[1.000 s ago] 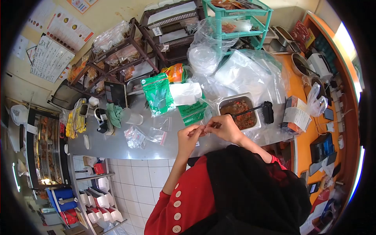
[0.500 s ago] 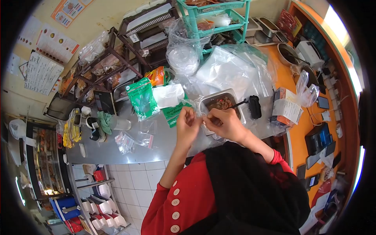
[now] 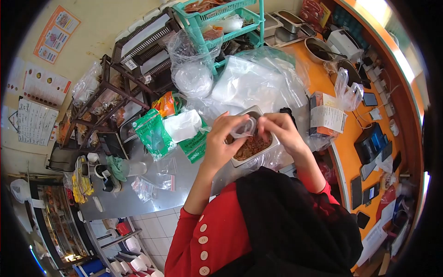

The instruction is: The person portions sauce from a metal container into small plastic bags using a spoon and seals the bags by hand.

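My left hand (image 3: 224, 141) is closed on a small clear plastic bag (image 3: 244, 128), whose mouth looks rounded and spread. At the bag's right edge, the fingers of my right hand (image 3: 281, 130) are pinched together; the exact contact is partly hidden. Both hands are above a rectangular metal pan (image 3: 255, 110) containing reddish-brown chopped food (image 3: 251, 148). A black handle (image 3: 287, 111) shows just behind my right hand.
Green glove packets (image 3: 154, 135) and a white stack lie left of the pan. Large clear plastic sheets (image 3: 249, 83) cover the back of the steel table (image 3: 184, 184). A teal rack (image 3: 230, 27) stands behind; a box (image 3: 323, 113) is at right.
My hands have turned and moved apart slightly, and the plastic between them is spread wider. The camera view has shifted, showing more of the food in the pan.
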`<state>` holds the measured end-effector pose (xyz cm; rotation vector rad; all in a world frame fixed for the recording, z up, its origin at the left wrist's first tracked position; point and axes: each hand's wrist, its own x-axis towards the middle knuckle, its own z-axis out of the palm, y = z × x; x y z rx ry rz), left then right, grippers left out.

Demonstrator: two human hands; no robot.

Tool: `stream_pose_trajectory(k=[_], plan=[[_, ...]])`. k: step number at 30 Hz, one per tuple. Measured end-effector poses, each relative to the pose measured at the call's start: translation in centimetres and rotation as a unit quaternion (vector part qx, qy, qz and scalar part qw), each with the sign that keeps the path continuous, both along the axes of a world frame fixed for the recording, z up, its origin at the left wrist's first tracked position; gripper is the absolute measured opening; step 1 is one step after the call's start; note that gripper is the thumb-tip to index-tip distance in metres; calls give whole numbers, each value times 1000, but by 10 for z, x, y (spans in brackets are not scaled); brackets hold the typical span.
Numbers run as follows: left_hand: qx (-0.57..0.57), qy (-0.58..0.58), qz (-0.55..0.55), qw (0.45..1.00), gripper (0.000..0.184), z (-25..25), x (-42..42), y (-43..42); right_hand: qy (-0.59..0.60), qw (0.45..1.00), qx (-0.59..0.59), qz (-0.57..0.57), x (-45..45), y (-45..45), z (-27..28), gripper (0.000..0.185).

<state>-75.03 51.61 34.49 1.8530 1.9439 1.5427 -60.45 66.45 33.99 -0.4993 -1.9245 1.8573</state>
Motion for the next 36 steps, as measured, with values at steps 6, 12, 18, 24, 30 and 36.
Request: stream_pose_trajectory(k=[6,12,18,24,30,36], plan=[[57,-435,176,881,45,-50,-18,-41,-157,896,300,-287,15,15,-86,54],[46,-731,161,662,41,-129,-15,-90,-1,969,-95,-229,-7,-21,-93,40],[23,-762,72,644,40,-139,7,-89,-149,820,319,-451,-26,-7,-95,51],[2,-757,31,652,39,-129,8,-83,-70,947,129,-286,-41,7,-122,20],[-23,-743,23,668,39,-121,4,-84,-173,900,186,-353,-61,-13,-98,45],[-14,-743,41,668,41,-128,8,-86,-298,893,242,-236,-57,29,-102,51]])
